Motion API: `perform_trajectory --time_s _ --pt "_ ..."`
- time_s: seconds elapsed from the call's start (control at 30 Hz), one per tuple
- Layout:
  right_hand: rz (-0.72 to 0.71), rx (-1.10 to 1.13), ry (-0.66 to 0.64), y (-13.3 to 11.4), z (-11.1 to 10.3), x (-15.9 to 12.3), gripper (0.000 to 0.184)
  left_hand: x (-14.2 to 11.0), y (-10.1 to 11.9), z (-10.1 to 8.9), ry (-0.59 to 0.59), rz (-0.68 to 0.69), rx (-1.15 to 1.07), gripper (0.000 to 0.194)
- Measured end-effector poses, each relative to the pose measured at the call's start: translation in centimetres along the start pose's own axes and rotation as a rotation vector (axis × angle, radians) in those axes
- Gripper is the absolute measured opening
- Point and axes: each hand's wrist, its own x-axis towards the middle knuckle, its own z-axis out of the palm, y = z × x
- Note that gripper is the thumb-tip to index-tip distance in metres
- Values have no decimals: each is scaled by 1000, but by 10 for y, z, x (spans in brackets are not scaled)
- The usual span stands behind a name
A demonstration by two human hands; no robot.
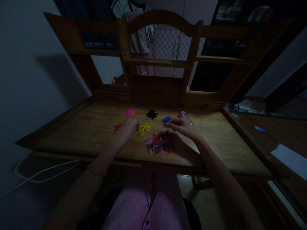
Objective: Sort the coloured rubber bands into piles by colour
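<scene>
On the wooden desk [216,143] lies a mixed heap of small coloured elastic bands [161,142]. Behind it sit sorted little piles: pink [129,112], black [151,113], blue [165,119], yellow [143,129] and red [117,127]. My left hand [128,125] rests with fingers curled between the red and yellow piles; what it holds is hidden. My right hand [183,125] hovers above the mixed heap near the blue pile, its fingers pinched together. A small pink-topped object [183,113] stands just behind that hand.
A wooden hutch with shelves [158,62] rises at the desk's back. Papers and small items [244,106] lie on a surface to the right. A white cable [43,172] trails on the floor at left. The room is dim.
</scene>
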Motion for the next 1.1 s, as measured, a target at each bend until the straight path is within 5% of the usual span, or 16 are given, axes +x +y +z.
perform_trajectory --time_s 0.27,0.53,0.77,1.1 --pt "-41 -171 -231 8 -16 -7 22 -13 40 -29 -35 85 156 34" --pt "-20 -123 -350 9 1 -6 24 -51 72 -23 -172 207 -145 23" --pt "-51 -158 -312 13 8 -3 15 -72 69 -8 -281 211 -258 25" --pt "-71 -189 -226 8 5 -3 18 -65 74 6 -151 237 -306 20"
